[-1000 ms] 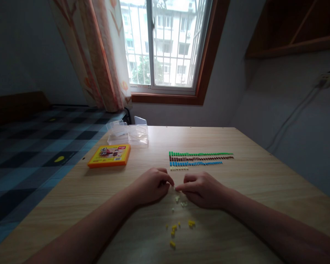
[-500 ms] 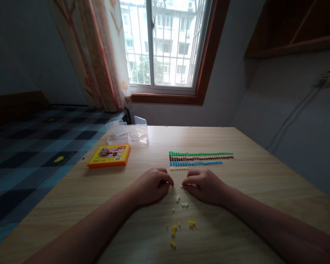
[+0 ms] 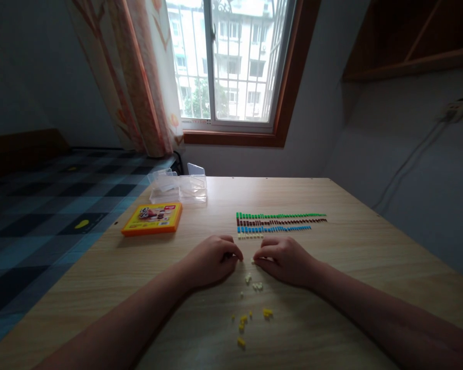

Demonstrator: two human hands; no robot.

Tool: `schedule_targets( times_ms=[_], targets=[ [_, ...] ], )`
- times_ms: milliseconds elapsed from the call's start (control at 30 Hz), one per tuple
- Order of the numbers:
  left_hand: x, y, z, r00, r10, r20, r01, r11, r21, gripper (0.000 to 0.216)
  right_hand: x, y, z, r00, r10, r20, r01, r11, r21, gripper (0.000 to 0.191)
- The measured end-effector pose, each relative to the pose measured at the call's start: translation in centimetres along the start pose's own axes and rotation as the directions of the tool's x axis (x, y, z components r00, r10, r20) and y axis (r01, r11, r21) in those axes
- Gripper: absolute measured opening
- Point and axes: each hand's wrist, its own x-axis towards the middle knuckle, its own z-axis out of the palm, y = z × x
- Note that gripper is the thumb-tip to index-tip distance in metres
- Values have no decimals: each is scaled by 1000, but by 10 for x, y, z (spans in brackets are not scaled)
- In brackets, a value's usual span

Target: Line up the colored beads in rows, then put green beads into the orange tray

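Both my hands rest on the wooden table (image 3: 351, 257), fingers curled. My left hand (image 3: 210, 261) is a loose fist with thumb and forefinger pinched; what it holds, if anything, is hidden. My right hand (image 3: 283, 260) pinches a tiny pale piece (image 3: 253, 261) at its fingertips. Between and below the hands lie a few pale loose pieces (image 3: 254, 283) and several yellow pieces (image 3: 247, 321). Beyond the hands run neat rows of small pieces: green (image 3: 281, 215), brown (image 3: 281, 221), blue (image 3: 273, 228) and a short pale row (image 3: 250, 236).
An orange box (image 3: 152, 218) lies at the left of the table. Behind it stand clear plastic containers (image 3: 177, 187). A checked bed cover (image 3: 42, 205) is to the left, with a window and a curtain (image 3: 146, 77) behind. A wall is close on the right.
My right hand has drawn slightly back and up from the loose pale pieces, carrying one tiny piece at its fingertips. My left hand has stayed put.
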Motion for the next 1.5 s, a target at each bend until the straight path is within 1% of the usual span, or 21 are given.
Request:
schedule_targets(
  times_ms=[300,567,700,800,967,1133,1233,1367,1500],
  targets=[
    [-1,1,-1,1000,8,-6,-8,1000,2,29,-2,1,1,999,2,-51,-1,1000,22,15],
    [0,0,0,1000,-1,-2,1,1000,4,30,1,-3,3,1000,15,-20,-15,1000,-19,16],
    [0,2,-1,1000,-24,0,24,1000,-4,29,-1,-2,-2,1000,21,-7,-21,999,-51,18],
    [0,3,-2,1000,-30,1,30,999,-11,29,-5,5,-10,999,39,1,-39,995,-95,18],
    [-1,2,-2,1000,-20,6,20,1000,-18,29,-12,28,-23,988,147,-47,-153,973,-175,16],
    [-1,0,0,999,-30,12,30,999,-15,29,-10,49,-22,983,166,-78,-178,965,-191,18],
    [-1,-1,1,999,-32,10,32,999,-10,29,-7,52,-18,979,175,-104,-191,966,-176,17],
    [-1,-1,1,1000,-23,1,23,1000,-15,28,-7,49,-17,973,189,-136,-208,967,-148,17],
    [-1,-1,1,1000,-18,2,18,1000,-12,28,-10,45,-18,975,177,-132,-194,973,-126,20]
  ],
)
